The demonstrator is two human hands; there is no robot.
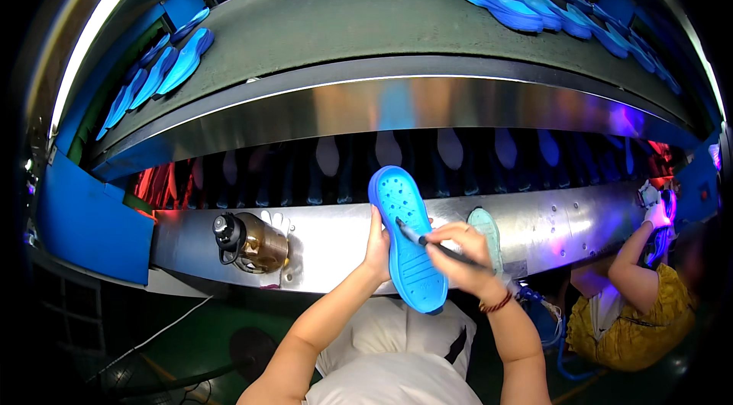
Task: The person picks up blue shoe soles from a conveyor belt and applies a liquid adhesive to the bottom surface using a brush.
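Left grip (376,248) clasps blue sole (414,271) along left edge; right grip (466,258) holds pen-like tool (449,252) over it.

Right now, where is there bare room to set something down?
On the metal ledge, between the bottle and the left hand; and on the belt, between the blue soles that crowd its left and right ends.
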